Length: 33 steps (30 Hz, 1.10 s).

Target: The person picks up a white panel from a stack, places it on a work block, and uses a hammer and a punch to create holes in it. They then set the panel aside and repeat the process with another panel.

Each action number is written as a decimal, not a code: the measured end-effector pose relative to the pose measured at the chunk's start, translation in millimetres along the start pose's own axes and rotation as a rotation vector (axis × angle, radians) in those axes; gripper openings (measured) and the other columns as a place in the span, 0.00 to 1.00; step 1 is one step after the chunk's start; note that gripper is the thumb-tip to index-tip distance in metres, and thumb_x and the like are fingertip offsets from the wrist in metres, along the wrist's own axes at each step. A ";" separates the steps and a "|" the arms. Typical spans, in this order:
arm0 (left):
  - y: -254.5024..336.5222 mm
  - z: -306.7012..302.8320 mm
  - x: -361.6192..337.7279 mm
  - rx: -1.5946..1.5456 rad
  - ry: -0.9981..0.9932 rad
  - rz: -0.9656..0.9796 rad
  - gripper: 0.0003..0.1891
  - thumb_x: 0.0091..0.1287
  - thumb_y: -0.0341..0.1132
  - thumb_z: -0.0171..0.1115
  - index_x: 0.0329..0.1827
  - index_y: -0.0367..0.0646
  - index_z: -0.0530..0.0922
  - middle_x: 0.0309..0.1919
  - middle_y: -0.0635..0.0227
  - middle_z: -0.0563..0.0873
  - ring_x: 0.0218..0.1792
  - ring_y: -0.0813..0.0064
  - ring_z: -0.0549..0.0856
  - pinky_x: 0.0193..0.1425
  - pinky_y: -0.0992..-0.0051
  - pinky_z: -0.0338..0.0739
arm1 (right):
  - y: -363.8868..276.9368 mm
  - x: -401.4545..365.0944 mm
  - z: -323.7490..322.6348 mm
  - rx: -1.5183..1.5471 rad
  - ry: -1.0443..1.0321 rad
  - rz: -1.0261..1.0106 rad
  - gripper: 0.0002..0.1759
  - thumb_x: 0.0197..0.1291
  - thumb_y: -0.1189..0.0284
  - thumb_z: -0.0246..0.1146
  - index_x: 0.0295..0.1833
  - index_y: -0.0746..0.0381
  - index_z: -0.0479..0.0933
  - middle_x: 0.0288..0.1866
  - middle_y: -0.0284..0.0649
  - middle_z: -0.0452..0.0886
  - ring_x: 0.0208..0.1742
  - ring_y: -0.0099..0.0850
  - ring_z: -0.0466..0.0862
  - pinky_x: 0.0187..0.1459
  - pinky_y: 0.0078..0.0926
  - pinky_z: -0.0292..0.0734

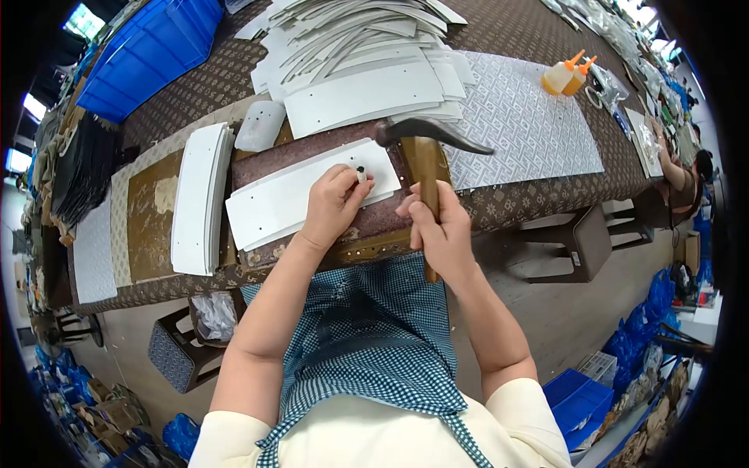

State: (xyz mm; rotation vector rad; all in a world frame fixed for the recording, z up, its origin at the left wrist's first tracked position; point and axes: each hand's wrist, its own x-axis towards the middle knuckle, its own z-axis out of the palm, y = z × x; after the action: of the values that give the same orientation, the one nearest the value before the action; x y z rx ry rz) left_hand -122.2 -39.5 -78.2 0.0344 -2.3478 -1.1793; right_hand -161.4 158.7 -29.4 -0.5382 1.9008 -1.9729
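My left hand is closed on a small punch with a dark top, held upright over the right part of a white curved sheet. That sheet lies on a reddish-brown board and has small dark holes near its left end. My right hand is wrapped round the wooden handle of a hammer. The hammer's dark metal head is raised above the board, right of the punch. Left of the board stands a stack of white sheets.
Behind the board lies a large pile of white sheets. Two orange-tipped bottles stand on patterned paper at the right. A blue crate is at the back left, a stool below right. Another person sits far right.
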 end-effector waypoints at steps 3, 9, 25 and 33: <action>-0.8 0.3 2.2 0.068 0.028 0.097 0.05 0.62 0.29 0.69 0.34 0.38 0.82 0.27 0.62 0.80 0.30 0.62 0.81 0.34 0.67 0.77 | -37.1 -0.8 -20.8 -0.217 -0.098 -0.135 0.08 0.72 0.76 0.59 0.52 0.67 0.72 0.30 0.36 0.80 0.23 0.18 0.74 0.26 0.18 0.71; -10.0 4.6 2.4 0.076 0.078 0.115 0.06 0.64 0.32 0.68 0.36 0.39 0.83 0.29 0.62 0.82 0.32 0.62 0.83 0.37 0.67 0.77 | -134.9 -3.4 -17.8 -0.503 -0.180 -0.167 0.08 0.72 0.72 0.60 0.50 0.65 0.74 0.28 0.32 0.73 0.27 0.17 0.70 0.29 0.19 0.68; -9.5 6.6 -1.0 0.039 0.075 0.103 0.09 0.65 0.34 0.66 0.31 0.38 0.79 0.28 0.59 0.80 0.34 0.56 0.82 0.39 0.62 0.78 | -188.1 3.5 11.4 -0.383 -0.078 -0.315 0.11 0.75 0.65 0.58 0.50 0.63 0.72 0.26 0.28 0.71 0.20 0.13 0.66 0.20 0.13 0.58; -5.5 3.8 -3.2 0.039 0.056 0.074 0.08 0.65 0.34 0.66 0.33 0.38 0.81 0.29 0.58 0.81 0.35 0.57 0.82 0.40 0.62 0.79 | -104.8 10.4 -14.2 -1.016 -0.332 -0.013 0.09 0.71 0.71 0.57 0.46 0.68 0.70 0.29 0.42 0.75 0.30 0.27 0.75 0.35 0.29 0.72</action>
State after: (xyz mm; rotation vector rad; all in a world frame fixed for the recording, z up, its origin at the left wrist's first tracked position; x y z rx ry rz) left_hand -122.3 -39.3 -85.7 -0.0058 -2.3031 -1.0843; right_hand -176.2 170.0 75.2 -1.0333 2.5295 -0.7013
